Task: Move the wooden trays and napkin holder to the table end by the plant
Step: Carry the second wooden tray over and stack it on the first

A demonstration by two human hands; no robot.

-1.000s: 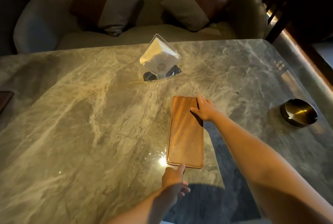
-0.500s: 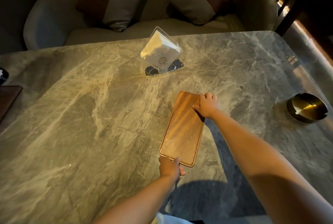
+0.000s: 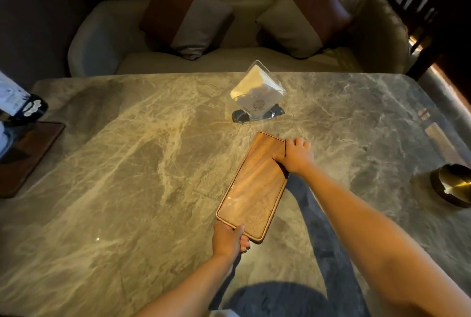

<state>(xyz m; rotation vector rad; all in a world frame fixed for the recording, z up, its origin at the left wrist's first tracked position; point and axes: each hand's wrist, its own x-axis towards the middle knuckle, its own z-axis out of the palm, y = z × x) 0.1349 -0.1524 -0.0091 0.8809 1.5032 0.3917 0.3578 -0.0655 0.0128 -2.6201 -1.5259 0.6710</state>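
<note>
Warm yellow light is falling from above onto the marble table, glaring brightest near its middle. The room beyond is sinking into darkness. Arm shadows are stretching across the stone, and the wide lens is bending the edges.

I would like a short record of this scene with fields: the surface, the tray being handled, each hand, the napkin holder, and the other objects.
surface: marble table
tray in hands: wooden tray, empty, lying diagonally
left hand: grips the tray's near short end
right hand: grips the tray's far right corner
napkin holder: clear, holds white napkins, stands beyond the tray, apart from it
second tray: darker wood, at the left edge, with partly visible items on it
ashtray: round, dark, at the right edge
seating: sofa with two cushions behind the table
</note>
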